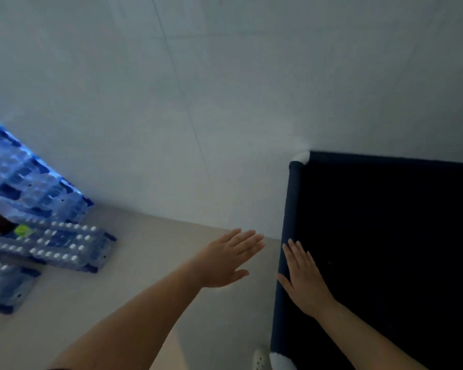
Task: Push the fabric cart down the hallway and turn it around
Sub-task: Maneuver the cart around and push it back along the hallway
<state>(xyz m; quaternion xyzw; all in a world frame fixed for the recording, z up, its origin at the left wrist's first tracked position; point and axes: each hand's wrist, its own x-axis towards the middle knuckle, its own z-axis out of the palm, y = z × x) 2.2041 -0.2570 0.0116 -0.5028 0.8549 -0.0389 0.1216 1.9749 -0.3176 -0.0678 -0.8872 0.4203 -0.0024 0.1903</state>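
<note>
The fabric cart (285,209) fills the lower right: dark navy cloth on a frame with white corner joints, its inside black. Its far corner stands close to the white wall. My right hand (304,279) lies flat, fingers together, on the cart's left rim, not curled around it. My left hand (229,259) hovers in the air left of that rim, fingers stretched out and apart, holding nothing and not touching the cart.
Shrink-wrapped packs of water bottles (54,247) are stacked on the floor at the left against the wall. A white wall (225,102) rises straight ahead. Beige floor (150,263) lies between the packs and the cart. A white shoe (261,359) shows at the bottom.
</note>
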